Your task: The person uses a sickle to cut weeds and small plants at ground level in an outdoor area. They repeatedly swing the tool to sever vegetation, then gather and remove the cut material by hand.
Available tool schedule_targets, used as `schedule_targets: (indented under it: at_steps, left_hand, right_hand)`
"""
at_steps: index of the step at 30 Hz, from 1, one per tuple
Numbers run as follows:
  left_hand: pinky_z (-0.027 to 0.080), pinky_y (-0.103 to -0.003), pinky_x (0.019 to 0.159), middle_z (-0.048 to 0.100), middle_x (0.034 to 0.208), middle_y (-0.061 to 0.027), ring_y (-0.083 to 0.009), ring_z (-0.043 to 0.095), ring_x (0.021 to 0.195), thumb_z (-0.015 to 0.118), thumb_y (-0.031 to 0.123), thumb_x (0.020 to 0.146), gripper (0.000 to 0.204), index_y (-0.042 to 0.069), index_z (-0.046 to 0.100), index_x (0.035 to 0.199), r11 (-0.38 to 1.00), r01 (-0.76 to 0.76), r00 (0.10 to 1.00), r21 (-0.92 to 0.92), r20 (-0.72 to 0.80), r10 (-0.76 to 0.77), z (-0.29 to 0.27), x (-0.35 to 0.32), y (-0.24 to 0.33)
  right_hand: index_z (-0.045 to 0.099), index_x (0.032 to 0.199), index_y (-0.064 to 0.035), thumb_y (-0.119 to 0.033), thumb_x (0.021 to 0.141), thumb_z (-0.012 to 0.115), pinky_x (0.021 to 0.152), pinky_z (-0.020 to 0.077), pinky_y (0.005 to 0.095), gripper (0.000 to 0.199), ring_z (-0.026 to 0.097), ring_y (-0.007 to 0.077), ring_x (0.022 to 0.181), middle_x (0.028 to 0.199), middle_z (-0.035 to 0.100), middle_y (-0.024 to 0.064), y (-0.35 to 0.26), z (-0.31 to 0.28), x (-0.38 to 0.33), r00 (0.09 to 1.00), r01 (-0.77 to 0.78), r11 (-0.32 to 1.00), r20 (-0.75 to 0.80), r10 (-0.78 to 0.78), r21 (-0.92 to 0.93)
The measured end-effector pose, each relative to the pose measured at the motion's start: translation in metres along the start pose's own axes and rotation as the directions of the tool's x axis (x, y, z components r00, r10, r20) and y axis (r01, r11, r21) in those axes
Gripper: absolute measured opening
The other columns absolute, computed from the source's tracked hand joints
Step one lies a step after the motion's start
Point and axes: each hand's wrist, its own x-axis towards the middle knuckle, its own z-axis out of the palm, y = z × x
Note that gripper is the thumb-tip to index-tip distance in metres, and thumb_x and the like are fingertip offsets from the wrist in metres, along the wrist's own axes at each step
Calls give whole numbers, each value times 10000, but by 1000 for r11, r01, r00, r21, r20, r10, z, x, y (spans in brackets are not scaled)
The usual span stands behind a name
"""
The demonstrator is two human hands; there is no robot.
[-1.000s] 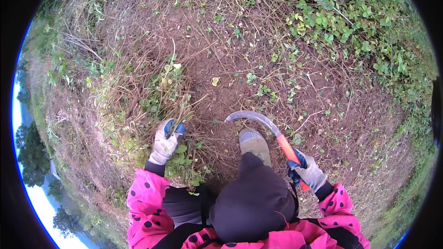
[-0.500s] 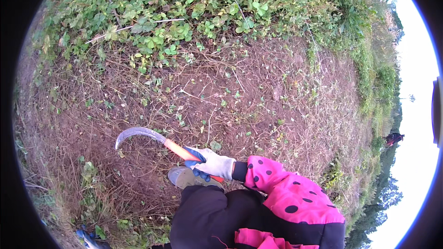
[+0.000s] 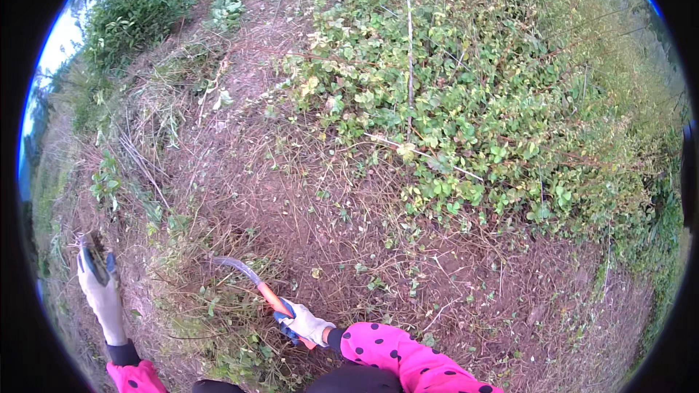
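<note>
My right hand, in a white and blue work glove, is closed round the orange handle of a sickle. Its curved grey blade reaches left, with the tip against a heap of cut weeds. At the far left, my left hand wears a matching glove and is stretched out with thumb and fingers apart. Dry plant bits show around its fingertips; whether they touch the glove is hard to tell. Both sleeves are pink with black dots.
Dense green leafy plants fill the far right, with a thin upright stick among them. Brown soil with scattered dry stems lies before me. A bush stands at the far left, and cut stalks lie below it.
My view has swung left. My left hand has come into view at the far left. The sickle, still in my right hand, now reaches to the weed heap instead of over soil.
</note>
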Motion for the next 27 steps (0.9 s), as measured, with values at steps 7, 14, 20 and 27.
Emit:
schedule_targets:
  at_steps: [7, 14, 20, 27]
  left_hand:
    - [127, -503, 1052, 281, 1387, -196, -396, 193, 1295, 548, 434, 774, 724, 17, 328, 1322, 975, -212, 873, -64, 435, 218, 98, -66, 123]
    - [206, -425, 1051, 312, 1382, -162, -356, 307, 1251, 517, 429, 817, 655, 25, 361, 1310, 970, -231, 861, 83, 481, 164, 197, -150, 15]
    - [345, -414, 961, 476, 1231, -143, -328, 419, 1168, 647, 390, 733, 641, 61, 433, 1241, 985, -51, 888, -167, 444, 121, 112, -98, 63]
    - [372, -408, 930, 482, 1202, -164, -322, 452, 1132, 648, 320, 733, 665, 35, 389, 1276, 599, -438, 533, -671, 342, 774, 108, -116, 255]
  right_hand:
    - [500, 1071, -102, -110, 870, 504, 413, 396, 255, 201, 469, 84, 478, 657, 502, -7, -9, -21, -10, 998, 62, 998, -4, -62, -1]
    - [456, 1033, -90, -78, 876, 507, 358, 418, 271, 165, 474, 106, 416, 617, 522, 33, -45, -79, -44, 892, 249, 919, -441, -95, 305]
    - [450, 1067, -81, -78, 878, 507, 374, 419, 244, 198, 484, 92, 450, 640, 517, 29, -48, -121, -94, 848, 230, 963, -515, -127, 142]
    - [407, 1248, -47, -30, 844, 536, 412, 439, 256, 424, 505, 119, 464, 689, 549, 52, -12, -131, -69, 907, 272, 932, -386, -165, 240]
